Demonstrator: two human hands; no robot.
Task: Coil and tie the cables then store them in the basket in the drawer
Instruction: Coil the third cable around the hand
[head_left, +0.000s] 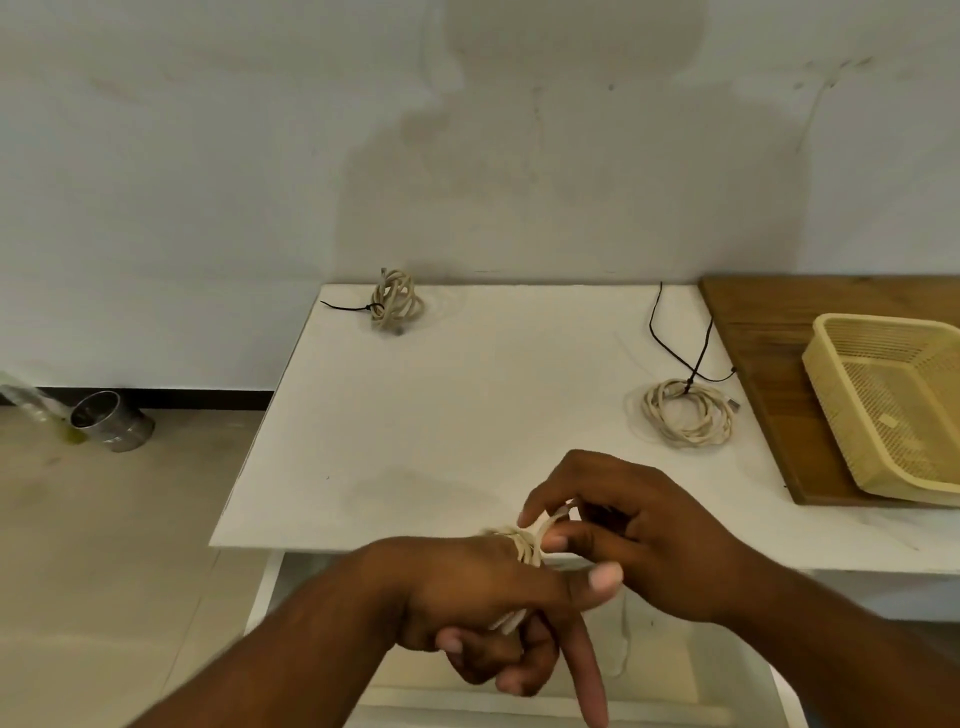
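A cream cable (522, 540) is wound in loops around my left hand (467, 597), whose lower fingers curl on the strands while the index finger points down. My right hand (639, 535) pinches the cable's free end just above those loops, over the white table's (441, 415) front edge. A coiled cream cable (395, 304) tied with a black string lies at the table's back. Another coiled cream cable (685, 415) with a long black string lies at the right. The yellow mesh basket (831, 395) stands on a wooden board. An open white drawer (675, 654) shows below my hands.
The wooden board (753, 332) covers the table's right end. A metal can (111, 421) and a plastic bottle (31, 400) lie on the floor at the left, by the wall.
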